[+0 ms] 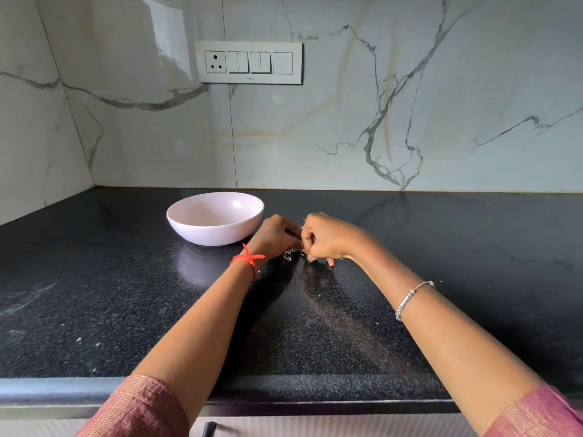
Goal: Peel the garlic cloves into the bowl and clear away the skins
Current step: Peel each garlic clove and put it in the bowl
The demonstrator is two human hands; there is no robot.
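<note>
Black speckled stone bench [126, 294]: left hand [277, 234] and right hand [328, 238] curl over papery white garlic skins [291, 254] beside the pale ceramic bowl [208, 234]. What each grip holds, I cannot tell. Pinch lightly, sweeping scraps inward.

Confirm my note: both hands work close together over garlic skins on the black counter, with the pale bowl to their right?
Wrong side: in the head view the pale bowl sits left of both hands, beside the left hand, away from the right hand. The rest stands.
</note>
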